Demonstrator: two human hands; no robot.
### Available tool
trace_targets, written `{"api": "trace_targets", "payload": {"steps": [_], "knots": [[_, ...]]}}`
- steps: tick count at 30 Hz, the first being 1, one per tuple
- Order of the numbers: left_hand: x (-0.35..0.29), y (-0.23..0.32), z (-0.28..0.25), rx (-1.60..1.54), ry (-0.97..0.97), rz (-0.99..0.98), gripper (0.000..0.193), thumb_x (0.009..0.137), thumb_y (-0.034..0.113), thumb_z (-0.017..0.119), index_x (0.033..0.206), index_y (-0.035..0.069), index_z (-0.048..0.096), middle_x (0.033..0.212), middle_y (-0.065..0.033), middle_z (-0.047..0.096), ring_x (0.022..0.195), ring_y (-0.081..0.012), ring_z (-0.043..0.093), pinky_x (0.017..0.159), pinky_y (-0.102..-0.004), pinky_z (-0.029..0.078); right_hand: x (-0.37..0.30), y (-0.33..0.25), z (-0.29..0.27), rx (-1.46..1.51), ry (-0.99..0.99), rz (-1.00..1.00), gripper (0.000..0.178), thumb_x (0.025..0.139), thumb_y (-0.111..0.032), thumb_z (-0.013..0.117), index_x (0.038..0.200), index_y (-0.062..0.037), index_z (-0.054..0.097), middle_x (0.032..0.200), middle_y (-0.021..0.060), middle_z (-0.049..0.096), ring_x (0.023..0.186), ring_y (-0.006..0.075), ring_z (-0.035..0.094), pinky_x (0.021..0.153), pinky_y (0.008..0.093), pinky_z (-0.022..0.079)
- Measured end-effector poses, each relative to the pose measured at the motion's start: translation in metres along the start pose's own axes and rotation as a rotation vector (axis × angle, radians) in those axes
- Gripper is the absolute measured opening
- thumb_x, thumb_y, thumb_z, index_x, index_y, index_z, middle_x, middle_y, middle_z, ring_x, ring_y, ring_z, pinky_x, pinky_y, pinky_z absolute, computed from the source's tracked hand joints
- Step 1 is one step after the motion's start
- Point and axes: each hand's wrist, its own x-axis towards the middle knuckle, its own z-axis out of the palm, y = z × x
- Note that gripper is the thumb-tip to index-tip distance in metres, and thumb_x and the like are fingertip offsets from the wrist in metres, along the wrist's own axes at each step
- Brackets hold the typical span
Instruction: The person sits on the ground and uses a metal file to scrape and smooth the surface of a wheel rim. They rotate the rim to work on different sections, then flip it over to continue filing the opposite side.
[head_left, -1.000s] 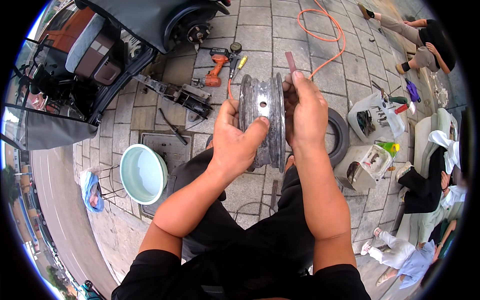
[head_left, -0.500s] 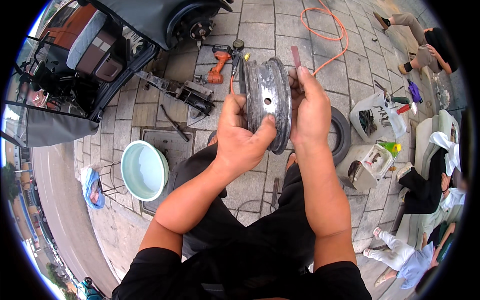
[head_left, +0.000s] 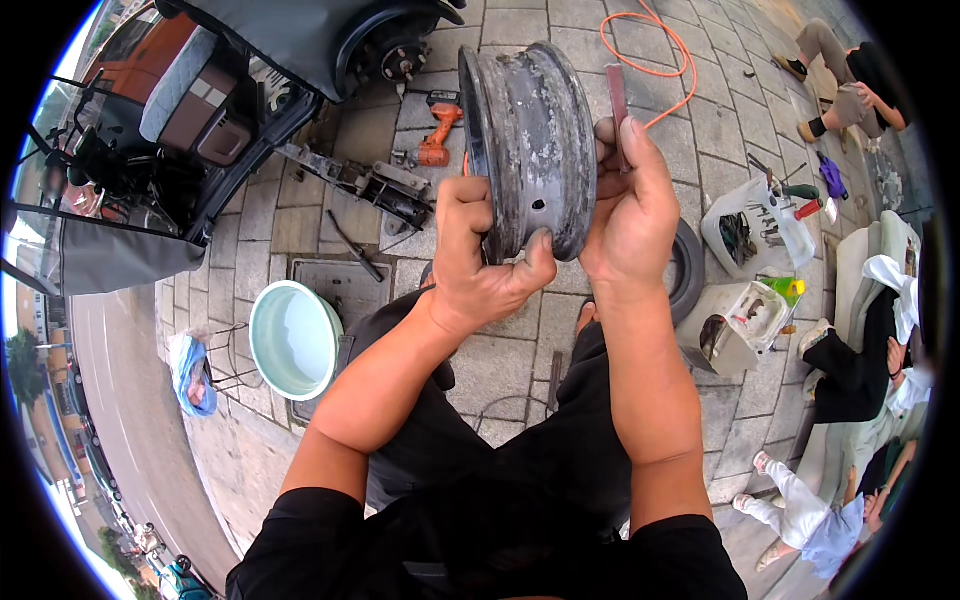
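Note:
A worn metal wheel rim (head_left: 535, 150) with flaking grey paint is held up in front of me, a small round hole low on its barrel. My left hand (head_left: 485, 255) grips the rim's lower left edge, its thumb on the barrel below the hole and its fingers curled at the side. My right hand (head_left: 635, 220) is against the rim's right side. Between its thumb and fingers it pinches a flat reddish-brown strip (head_left: 617, 95) that sticks upward. The rim partly hides the right fingers.
Beyond the rim lie an orange cordless impact wrench (head_left: 436, 135), a floor jack (head_left: 385, 195) and an orange hose (head_left: 690, 65). A pale green basin (head_left: 295, 340) stands left. On the right are a tyre (head_left: 688, 270), a tool bucket (head_left: 755, 235), a white container (head_left: 735, 330) and seated people.
The rim has risen and turned in my hands; its shiny bare patch is out of sight, and dull flaking paint faces me. The strip stays pinched in my right hand.

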Motion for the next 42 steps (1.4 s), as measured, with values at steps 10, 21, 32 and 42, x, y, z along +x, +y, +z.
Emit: {"api": "trace_targets", "payload": {"steps": [10, 21, 32, 42], "knots": [[-0.006, -0.002, 0.0, 0.059, 0.032, 0.077, 0.047, 0.084, 0.013, 0.085, 0.116, 0.005, 0.052, 0.114, -0.0126, 0.056, 0.099, -0.0208, 0.057, 0.087, -0.0332, 0.048, 0.001, 0.001, 0.001, 0.081, -0.027, 0.017, 0.031, 0.107, -0.028, 0.061, 0.105, 0.0019, 0.069, 0.093, 0.015, 0.076, 0.083, 0.0213, 0.075, 0.081, 0.0361, 0.063], [-0.004, 0.0, 0.0, 0.074, 0.039, 0.074, 0.047, 0.082, 0.011, 0.085, 0.114, 0.004, 0.051, 0.112, -0.0123, 0.058, 0.098, -0.0221, 0.056, 0.088, -0.0354, 0.048, 0.003, 0.005, 0.0, 0.107, -0.007, 0.053, 0.031, 0.107, -0.029, 0.061, 0.105, 0.0013, 0.069, 0.093, 0.0148, 0.076, 0.082, 0.0216, 0.075, 0.079, 0.0367, 0.063], [0.01, 0.017, -0.005, -0.493, 0.115, -0.608, 0.035, 0.089, 0.003, 0.075, 0.114, 0.003, 0.05, 0.117, -0.006, 0.061, 0.103, -0.0097, 0.058, 0.093, -0.0302, 0.052, 0.007, 0.02, 0.001, 0.062, 0.018, 0.004, 0.024, 0.109, -0.024, 0.065, 0.112, -0.0008, 0.07, 0.1, 0.0108, 0.074, 0.089, 0.0215, 0.072, 0.086, 0.0387, 0.059], [0.018, 0.015, -0.008, -0.648, 0.134, -0.848, 0.031, 0.096, 0.006, 0.072, 0.121, 0.001, 0.054, 0.11, -0.005, 0.068, 0.093, -0.0068, 0.062, 0.084, -0.0264, 0.055, 0.011, 0.024, -0.001, -0.062, 0.088, 0.007, 0.022, 0.107, -0.022, 0.069, 0.11, -0.0008, 0.07, 0.098, 0.0102, 0.075, 0.087, 0.0211, 0.073, 0.085, 0.0381, 0.061]]}}
